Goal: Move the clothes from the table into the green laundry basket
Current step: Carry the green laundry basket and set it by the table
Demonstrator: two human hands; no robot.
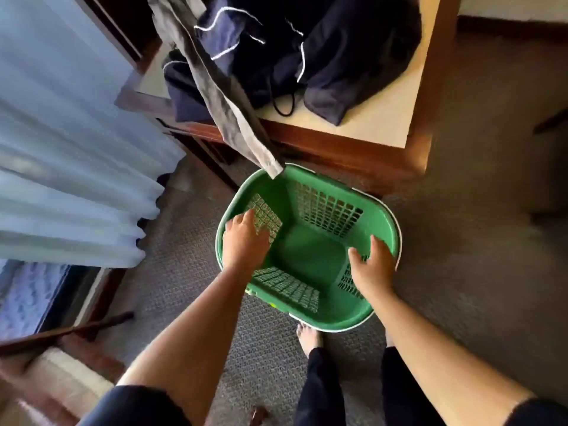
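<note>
The green laundry basket [382, 215] stands on the carpet below me with nothing inside. My left hand [242, 241] lies over its left rim, fingers stretched toward the mesh wall. My right hand [372, 267] rests on the right rim with fingers spread. On the table [372, 124] behind the basket lies a heap of dark navy clothes [332, 56] with white piping. A grey garment [221, 96] hangs off the table's front edge, and its tip reaches the basket's far rim.
A pale blue curtain [70, 149] hangs at the left. The table has a wooden frame [338, 149] just beyond the basket. My bare foot [309, 336] stands right in front of the basket on grey carpet [476, 241].
</note>
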